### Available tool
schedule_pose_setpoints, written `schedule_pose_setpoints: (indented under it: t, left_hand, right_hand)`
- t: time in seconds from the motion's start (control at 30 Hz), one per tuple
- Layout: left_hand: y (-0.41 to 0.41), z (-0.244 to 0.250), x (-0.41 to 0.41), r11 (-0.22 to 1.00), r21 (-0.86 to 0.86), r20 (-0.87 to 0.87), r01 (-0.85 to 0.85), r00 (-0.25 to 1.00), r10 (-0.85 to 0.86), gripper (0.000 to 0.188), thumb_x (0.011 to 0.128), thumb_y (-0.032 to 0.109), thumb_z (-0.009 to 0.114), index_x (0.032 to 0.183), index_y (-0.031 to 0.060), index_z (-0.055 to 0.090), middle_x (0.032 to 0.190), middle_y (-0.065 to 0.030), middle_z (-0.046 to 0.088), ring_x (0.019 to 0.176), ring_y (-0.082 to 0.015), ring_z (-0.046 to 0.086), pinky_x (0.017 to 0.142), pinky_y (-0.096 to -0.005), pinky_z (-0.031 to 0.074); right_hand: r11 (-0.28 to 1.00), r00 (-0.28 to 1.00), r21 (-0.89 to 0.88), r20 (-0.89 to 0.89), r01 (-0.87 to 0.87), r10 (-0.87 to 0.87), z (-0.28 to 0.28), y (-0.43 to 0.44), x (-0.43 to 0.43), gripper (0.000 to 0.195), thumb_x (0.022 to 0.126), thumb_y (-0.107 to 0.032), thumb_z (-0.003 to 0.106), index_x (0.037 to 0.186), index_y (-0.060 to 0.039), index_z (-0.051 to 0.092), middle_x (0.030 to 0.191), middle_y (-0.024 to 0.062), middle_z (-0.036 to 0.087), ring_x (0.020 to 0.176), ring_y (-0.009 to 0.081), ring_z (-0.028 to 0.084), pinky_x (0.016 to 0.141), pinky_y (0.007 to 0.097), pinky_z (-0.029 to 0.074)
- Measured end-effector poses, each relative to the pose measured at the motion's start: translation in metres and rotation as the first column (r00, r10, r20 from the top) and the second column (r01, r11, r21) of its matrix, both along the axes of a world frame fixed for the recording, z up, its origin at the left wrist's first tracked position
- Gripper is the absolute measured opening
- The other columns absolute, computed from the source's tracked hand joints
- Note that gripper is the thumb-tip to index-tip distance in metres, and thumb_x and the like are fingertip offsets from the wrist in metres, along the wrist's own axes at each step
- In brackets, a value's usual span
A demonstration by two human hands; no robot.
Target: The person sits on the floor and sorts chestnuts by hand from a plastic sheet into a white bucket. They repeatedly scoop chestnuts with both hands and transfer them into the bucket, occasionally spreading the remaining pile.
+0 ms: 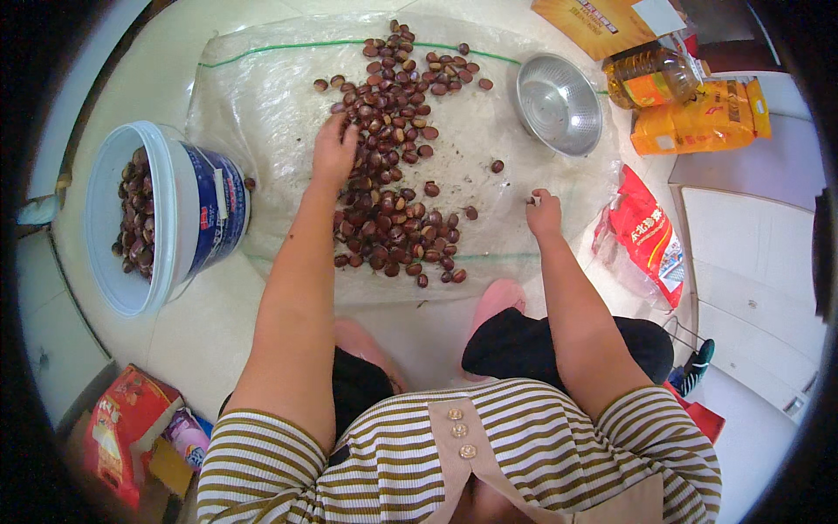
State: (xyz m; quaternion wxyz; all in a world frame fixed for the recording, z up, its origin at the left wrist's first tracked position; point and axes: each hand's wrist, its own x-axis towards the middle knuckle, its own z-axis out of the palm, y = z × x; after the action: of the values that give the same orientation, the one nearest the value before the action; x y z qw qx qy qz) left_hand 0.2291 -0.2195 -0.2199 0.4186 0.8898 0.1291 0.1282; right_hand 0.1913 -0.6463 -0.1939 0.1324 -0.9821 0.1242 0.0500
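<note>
Brown chestnuts point(386, 229) lie in a long heap on a translucent plastic sheet point(262, 98) spread over the floor. My left hand point(336, 149) is at the heap's left edge, fingers apart and touching the chestnuts; whether one is between the fingers cannot be told. Over the right part of the sheet is my right hand point(543, 213), its fingertips pinched around a small dark thing, mostly hidden. A single chestnut point(497, 166) lies up and left of that hand. Beyond it, a perforated metal basin point(558, 105) rests on the sheet.
A white and blue plastic bucket point(213, 203) with chestnuts inside stands tilted in view at the left. On the right are an oil bottle point(648, 78), an orange bag point(700, 121), a red plastic bag point(645, 236) and white cabinets point(753, 262). A red package point(124, 426) sits lower left.
</note>
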Motion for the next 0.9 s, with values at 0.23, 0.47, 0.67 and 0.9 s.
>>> schedule_pose_setpoints:
  t: [0.23, 0.47, 0.67, 0.9]
  left_hand:
    - [0.031, 0.027, -0.048, 0.993, -0.113, -0.369, -0.042, 0.930, -0.002, 0.045, 0.080, 0.031, 0.069, 0.114, 0.0043, 0.060, 0.098, -0.0141, 0.065, 0.089, -0.0226, 0.063, 0.082, -0.0323, 0.049]
    - [0.060, 0.055, -0.115, 0.941, -0.019, -0.657, 0.338, 0.705, -0.267, 0.082, 0.063, 0.038, 0.084, 0.128, 0.0099, 0.045, 0.113, -0.0234, 0.053, 0.104, -0.0343, 0.055, 0.090, -0.0412, 0.046]
    - [0.004, 0.054, -0.130, 0.928, -0.100, -0.613, 0.360, 0.712, -0.342, 0.119, 0.053, 0.037, 0.089, 0.144, 0.0164, 0.016, 0.129, -0.0278, 0.032, 0.118, -0.0442, 0.042, 0.100, -0.0455, 0.039]
    - [-0.036, 0.051, -0.134, 0.954, -0.097, -0.547, 0.285, 0.786, -0.290, 0.123, 0.049, 0.024, 0.091, 0.145, 0.0217, 0.014, 0.123, -0.0259, 0.035, 0.110, -0.0441, 0.047, 0.095, -0.0453, 0.044]
  right_hand:
    - [0.972, 0.990, 0.226, -0.109, -0.068, 0.095, 0.009, 0.054, 0.031, 0.027, 0.080, -0.022, 0.057, 0.100, -0.0055, 0.063, 0.095, 0.0228, 0.064, 0.092, 0.0363, 0.061, 0.081, 0.0419, 0.048]
    - [0.952, 0.841, 0.307, -0.512, -0.008, 0.172, 0.006, 0.107, -0.002, 0.049, 0.083, -0.046, 0.056, 0.106, -0.0034, 0.056, 0.100, 0.0218, 0.064, 0.095, 0.0375, 0.061, 0.082, 0.0422, 0.047]
    - [0.934, 0.879, 0.350, -0.419, -0.074, 0.227, 0.006, 0.149, -0.041, 0.055, 0.084, -0.054, 0.055, 0.112, -0.0069, 0.049, 0.098, 0.0203, 0.064, 0.092, 0.0334, 0.062, 0.081, 0.0398, 0.047]
    - [0.747, 0.909, 0.636, -0.404, 0.195, 0.107, -0.019, 0.191, -0.067, 0.059, 0.085, -0.043, 0.059, 0.129, -0.0078, 0.038, 0.118, 0.0176, 0.054, 0.093, 0.0306, 0.060, 0.054, 0.0381, 0.058]
